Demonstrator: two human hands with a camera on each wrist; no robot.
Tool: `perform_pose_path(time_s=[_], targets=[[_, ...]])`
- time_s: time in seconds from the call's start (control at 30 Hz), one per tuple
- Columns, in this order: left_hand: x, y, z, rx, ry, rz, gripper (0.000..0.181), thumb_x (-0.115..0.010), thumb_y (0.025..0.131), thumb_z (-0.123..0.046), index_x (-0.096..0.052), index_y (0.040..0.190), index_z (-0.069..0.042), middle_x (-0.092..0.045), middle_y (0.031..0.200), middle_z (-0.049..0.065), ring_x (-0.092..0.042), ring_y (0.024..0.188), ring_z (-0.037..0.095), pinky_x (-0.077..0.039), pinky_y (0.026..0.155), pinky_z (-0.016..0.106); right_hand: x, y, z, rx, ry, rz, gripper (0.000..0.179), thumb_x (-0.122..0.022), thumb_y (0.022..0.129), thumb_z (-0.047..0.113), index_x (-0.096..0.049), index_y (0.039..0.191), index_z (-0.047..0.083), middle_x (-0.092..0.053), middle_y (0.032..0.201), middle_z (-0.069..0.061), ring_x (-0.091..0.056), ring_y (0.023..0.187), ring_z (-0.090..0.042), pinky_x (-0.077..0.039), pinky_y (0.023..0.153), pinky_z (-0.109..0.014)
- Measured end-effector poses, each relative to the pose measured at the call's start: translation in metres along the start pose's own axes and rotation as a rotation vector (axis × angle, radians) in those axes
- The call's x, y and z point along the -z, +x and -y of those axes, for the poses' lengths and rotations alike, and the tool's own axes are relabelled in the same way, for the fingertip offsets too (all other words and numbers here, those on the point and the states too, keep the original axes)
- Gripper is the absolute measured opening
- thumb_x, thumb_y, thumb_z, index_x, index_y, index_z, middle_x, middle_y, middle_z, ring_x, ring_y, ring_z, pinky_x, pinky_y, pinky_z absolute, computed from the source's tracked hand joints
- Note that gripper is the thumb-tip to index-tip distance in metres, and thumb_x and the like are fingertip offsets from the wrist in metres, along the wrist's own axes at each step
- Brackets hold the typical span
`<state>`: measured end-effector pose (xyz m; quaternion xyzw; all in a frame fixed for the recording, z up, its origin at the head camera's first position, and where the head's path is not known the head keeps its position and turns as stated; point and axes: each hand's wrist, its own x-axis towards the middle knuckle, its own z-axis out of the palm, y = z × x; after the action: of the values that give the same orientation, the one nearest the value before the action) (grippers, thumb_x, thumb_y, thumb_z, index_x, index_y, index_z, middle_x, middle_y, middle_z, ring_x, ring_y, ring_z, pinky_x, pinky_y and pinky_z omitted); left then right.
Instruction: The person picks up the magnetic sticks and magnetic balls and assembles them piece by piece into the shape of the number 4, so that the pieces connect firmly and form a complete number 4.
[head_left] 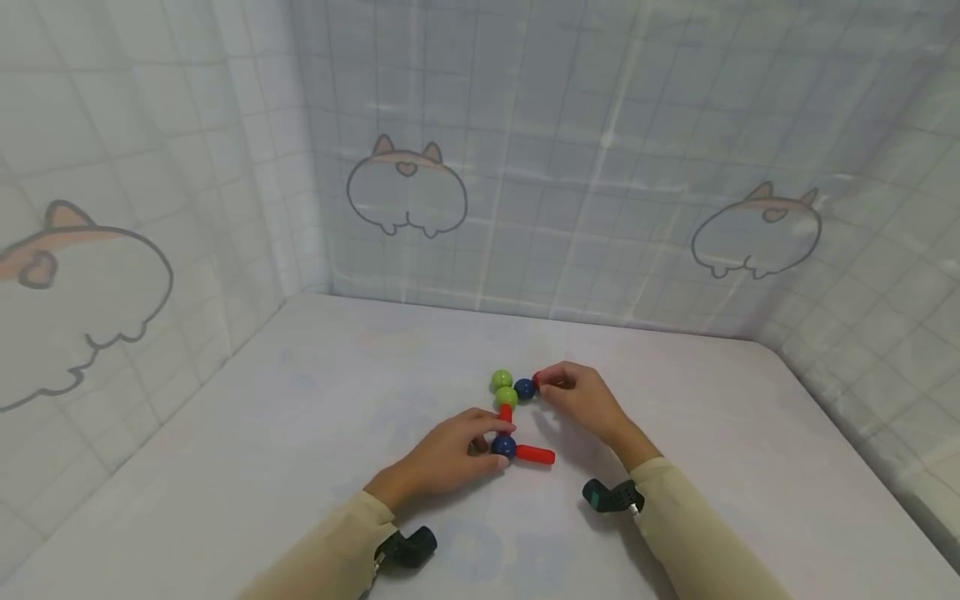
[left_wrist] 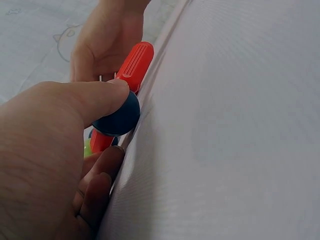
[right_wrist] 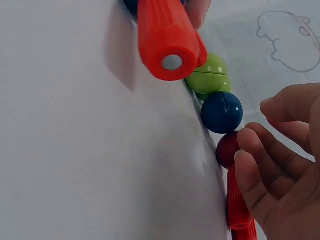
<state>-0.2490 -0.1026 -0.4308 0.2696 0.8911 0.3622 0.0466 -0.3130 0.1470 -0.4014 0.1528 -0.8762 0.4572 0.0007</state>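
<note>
Fingers and thumb of the left hand (head_left: 448,452) are bent round the near blue ball (head_left: 504,447) in the head view, the index finger stretched across the middle red rod (head_left: 506,414). From that ball the side red rod (head_left: 537,455) sticks out rightward. At the far end of the middle red rod sits the near green ball (head_left: 507,397), with the far green ball (head_left: 502,379) just behind it. Right of these 2 lies the far blue ball (head_left: 524,388), then the dark red ball (head_left: 536,379) at the fingertips of the right hand (head_left: 587,404). Everything rests around the middle of the white table (head_left: 337,375); beyond it, I see the pale gridded wall (head_left: 555,150).

Through the left wrist view, the thumb presses the near blue ball from the near side, other fingers curled beyond it. The side red rod juts up past the thumb, the right hand behind it; whether that hand grips anything cannot be told from this angle.

From the right wrist, a wide gap parts the right thumb from its loosely bent fingers. 2 fingertips overlap the dark red ball and the lower red rod (right_wrist: 234,200) beneath; I cannot tell how firmly they touch. The side red rod shows its silver tip (right_wrist: 172,62).
</note>
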Motion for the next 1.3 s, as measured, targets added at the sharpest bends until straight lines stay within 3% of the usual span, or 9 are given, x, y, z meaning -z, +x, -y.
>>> perform_pose_path(time_s=[0.33, 0.63, 1.0, 1.3], targets=[[-0.002, 0.0, 0.001, 0.004, -0.003, -0.002, 0.045, -0.072, 0.092, -0.04, -0.063, 0.135, -0.03, -0.056, 0.127, -0.007, -0.057, 0.094, 0.005, -0.05, 0.085, 0.03, -0.005, 0.009, 0.001, 0.024, -0.03, -0.016, 0.022, -0.068, 0.096, 0.016, -0.07, 0.117, 0.008, -0.069, 0.112, -0.001, -0.063, 0.107, -0.022, -0.052, 0.095, -0.041], [-0.003, 0.0, 0.002, -0.006, -0.002, -0.005, 0.045, -0.071, 0.092, -0.042, -0.063, 0.135, -0.031, -0.056, 0.126, -0.009, -0.057, 0.094, 0.005, -0.05, 0.085, 0.03, -0.008, 0.013, 0.006, 0.029, -0.126, -0.035, 0.023, -0.069, 0.094, 0.016, -0.071, 0.116, 0.009, -0.068, 0.109, 0.0, -0.063, 0.102, -0.022, -0.055, 0.088, -0.039], [-0.004, 0.001, 0.002, -0.037, 0.0, -0.014, 0.045, -0.072, 0.092, -0.04, -0.063, 0.134, -0.029, -0.056, 0.126, -0.009, -0.057, 0.094, 0.003, -0.05, 0.086, 0.029, -0.013, 0.012, 0.011, 0.05, -0.232, 0.007, 0.027, -0.07, 0.093, 0.012, -0.071, 0.12, 0.01, -0.069, 0.112, 0.0, -0.063, 0.098, -0.017, -0.055, 0.088, -0.035], [-0.009, -0.006, -0.004, -0.034, 0.006, -0.025, 0.045, -0.071, 0.092, -0.041, -0.063, 0.134, -0.029, -0.056, 0.125, -0.008, -0.057, 0.093, 0.004, -0.05, 0.085, 0.029, -0.015, 0.005, 0.012, 0.098, -0.27, 0.048, 0.033, -0.073, 0.091, 0.01, -0.069, 0.124, 0.008, -0.066, 0.111, -0.002, -0.061, 0.095, -0.017, -0.055, 0.087, -0.033]])
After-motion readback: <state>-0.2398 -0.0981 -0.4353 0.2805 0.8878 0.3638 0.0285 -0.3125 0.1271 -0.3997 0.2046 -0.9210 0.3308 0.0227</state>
